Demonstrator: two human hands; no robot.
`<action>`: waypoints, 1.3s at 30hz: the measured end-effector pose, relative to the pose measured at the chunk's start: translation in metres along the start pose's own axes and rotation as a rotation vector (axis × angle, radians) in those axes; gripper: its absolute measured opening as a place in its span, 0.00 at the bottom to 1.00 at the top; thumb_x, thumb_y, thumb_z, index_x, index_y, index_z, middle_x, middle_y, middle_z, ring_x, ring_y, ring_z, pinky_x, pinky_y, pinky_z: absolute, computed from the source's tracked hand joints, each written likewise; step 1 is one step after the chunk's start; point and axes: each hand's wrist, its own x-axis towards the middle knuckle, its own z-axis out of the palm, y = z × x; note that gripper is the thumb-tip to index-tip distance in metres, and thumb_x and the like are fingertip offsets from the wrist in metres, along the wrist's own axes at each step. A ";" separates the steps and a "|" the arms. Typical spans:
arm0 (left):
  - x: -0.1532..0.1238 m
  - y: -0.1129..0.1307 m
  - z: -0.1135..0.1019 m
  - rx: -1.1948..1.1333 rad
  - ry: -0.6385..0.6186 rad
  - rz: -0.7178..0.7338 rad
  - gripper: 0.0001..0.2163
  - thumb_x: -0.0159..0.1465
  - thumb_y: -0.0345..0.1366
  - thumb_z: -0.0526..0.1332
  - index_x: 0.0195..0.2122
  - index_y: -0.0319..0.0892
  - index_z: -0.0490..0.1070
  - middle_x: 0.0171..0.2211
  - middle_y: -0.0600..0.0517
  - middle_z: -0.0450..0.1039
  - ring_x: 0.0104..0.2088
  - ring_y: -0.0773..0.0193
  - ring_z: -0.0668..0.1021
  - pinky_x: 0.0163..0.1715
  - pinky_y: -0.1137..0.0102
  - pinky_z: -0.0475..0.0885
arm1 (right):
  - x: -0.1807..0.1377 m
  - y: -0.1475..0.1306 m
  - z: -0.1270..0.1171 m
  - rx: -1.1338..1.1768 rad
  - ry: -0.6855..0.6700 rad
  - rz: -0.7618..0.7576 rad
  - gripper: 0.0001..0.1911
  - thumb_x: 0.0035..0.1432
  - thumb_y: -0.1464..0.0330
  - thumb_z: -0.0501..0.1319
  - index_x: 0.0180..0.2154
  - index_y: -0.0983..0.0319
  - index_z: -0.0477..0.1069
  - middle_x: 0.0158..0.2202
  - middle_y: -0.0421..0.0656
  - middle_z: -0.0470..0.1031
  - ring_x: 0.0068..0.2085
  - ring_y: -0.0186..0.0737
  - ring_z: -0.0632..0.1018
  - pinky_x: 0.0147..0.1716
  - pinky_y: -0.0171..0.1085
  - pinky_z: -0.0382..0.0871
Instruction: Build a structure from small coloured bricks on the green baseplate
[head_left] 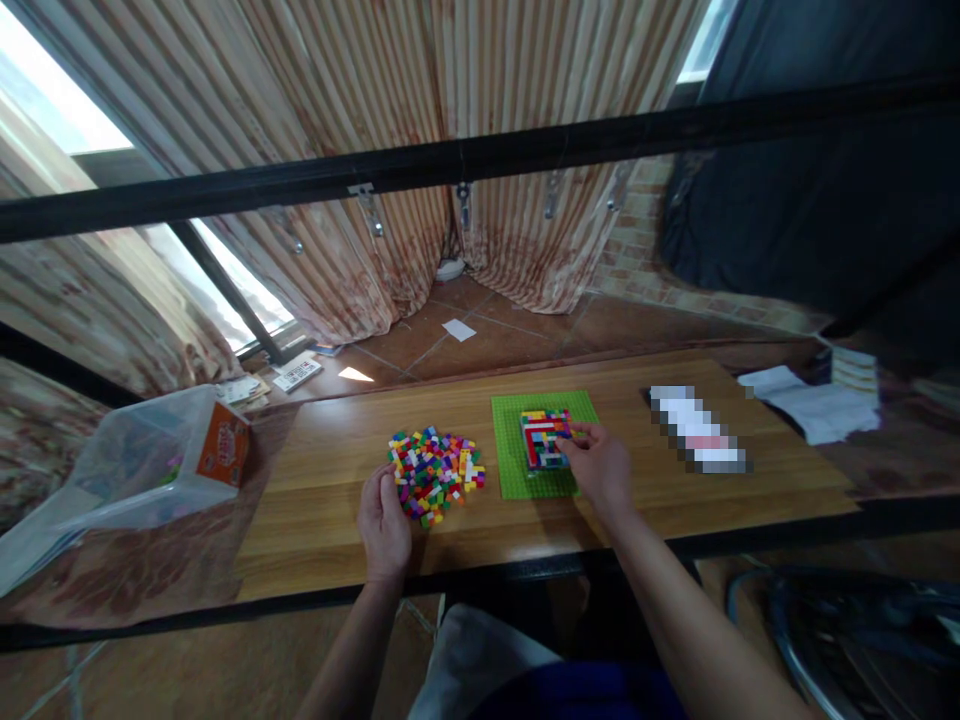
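A green baseplate (514, 470) lies on the wooden table (322, 520), carrying a low build of coloured bricks (544, 436). My right hand (600, 468) rests at the build's right edge, fingers pinched against the bricks; whether a brick sits between them is hidden. To the left lies a loose pile of small coloured bricks (435, 472). At the pile's near left edge sits my left hand (384, 525), fingers curled inward and touching the pile.
A clear plastic box with an orange label (161, 455) stands at the table's left end. A pixelated flat object (697, 428) lies to the right, with white papers (814, 405) beyond. A black bar (480, 160) crosses overhead.
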 end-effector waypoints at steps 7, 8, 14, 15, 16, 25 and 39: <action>-0.001 0.002 0.000 -0.002 -0.011 0.002 0.15 0.67 0.44 0.50 0.42 0.43 0.72 0.43 0.48 0.73 0.45 0.60 0.74 0.50 0.64 0.69 | -0.018 -0.003 -0.002 0.039 0.050 -0.110 0.20 0.54 0.57 0.59 0.42 0.64 0.74 0.31 0.48 0.79 0.31 0.44 0.78 0.32 0.40 0.68; -0.001 0.002 0.000 -0.004 -0.014 -0.002 0.15 0.67 0.44 0.50 0.42 0.43 0.72 0.42 0.48 0.73 0.45 0.60 0.74 0.50 0.64 0.69 | -0.026 -0.006 0.000 0.043 0.049 -0.155 0.18 0.56 0.58 0.58 0.41 0.63 0.74 0.33 0.48 0.79 0.33 0.44 0.78 0.34 0.41 0.69; -0.001 0.003 0.001 -0.007 -0.028 -0.016 0.15 0.67 0.43 0.50 0.42 0.41 0.72 0.42 0.47 0.74 0.44 0.60 0.75 0.49 0.64 0.69 | -0.074 -0.024 0.029 -0.008 -0.270 -0.489 0.12 0.60 0.67 0.53 0.37 0.58 0.76 0.36 0.44 0.78 0.39 0.41 0.76 0.41 0.40 0.68; -0.001 0.003 0.001 -0.001 -0.023 -0.013 0.15 0.67 0.43 0.50 0.42 0.41 0.72 0.42 0.47 0.74 0.44 0.60 0.75 0.49 0.64 0.69 | -0.079 -0.026 0.034 -0.036 -0.309 -0.517 0.12 0.60 0.68 0.53 0.37 0.58 0.76 0.36 0.44 0.78 0.40 0.41 0.76 0.42 0.39 0.68; -0.001 0.003 0.001 0.005 -0.019 -0.011 0.15 0.67 0.43 0.50 0.42 0.41 0.72 0.42 0.47 0.74 0.44 0.60 0.75 0.49 0.64 0.69 | -0.083 -0.028 0.040 -0.066 -0.336 -0.536 0.11 0.60 0.69 0.54 0.37 0.57 0.76 0.37 0.43 0.78 0.40 0.41 0.75 0.42 0.39 0.67; -0.001 -0.001 0.001 0.002 -0.024 -0.001 0.16 0.68 0.43 0.49 0.43 0.41 0.72 0.42 0.47 0.74 0.44 0.60 0.75 0.49 0.65 0.69 | -0.083 -0.037 0.059 -0.297 -0.321 -0.572 0.08 0.60 0.68 0.57 0.36 0.57 0.75 0.35 0.43 0.75 0.41 0.43 0.72 0.43 0.40 0.63; -0.001 0.000 0.000 0.028 -0.027 0.018 0.16 0.68 0.43 0.49 0.43 0.41 0.72 0.43 0.47 0.73 0.45 0.60 0.75 0.49 0.65 0.69 | -0.075 -0.028 0.017 0.236 -0.184 -0.314 0.09 0.58 0.65 0.58 0.37 0.59 0.75 0.37 0.44 0.76 0.38 0.39 0.76 0.39 0.39 0.71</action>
